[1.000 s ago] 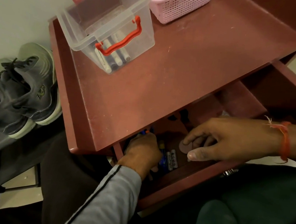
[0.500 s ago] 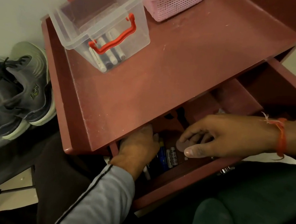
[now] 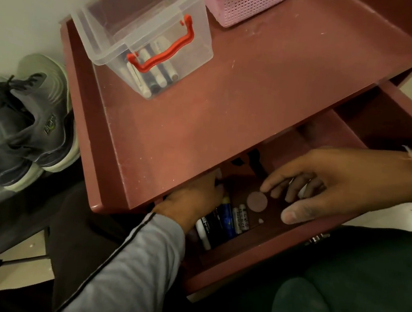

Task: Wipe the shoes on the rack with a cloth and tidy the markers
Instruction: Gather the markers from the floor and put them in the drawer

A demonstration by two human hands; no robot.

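Blue and black markers under left hand, grip unclear; right hand loose.

Red table with an open drawer, bins sitting on top

A pink perforated basket is sitting at the far edge of the red table, just beside a clear plastic box with red handles. In the open drawer a round pinkish disc is lying flat near a small white speck.

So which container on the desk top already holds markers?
The clear box with red handles; markers lie inside. The pink basket shows none.
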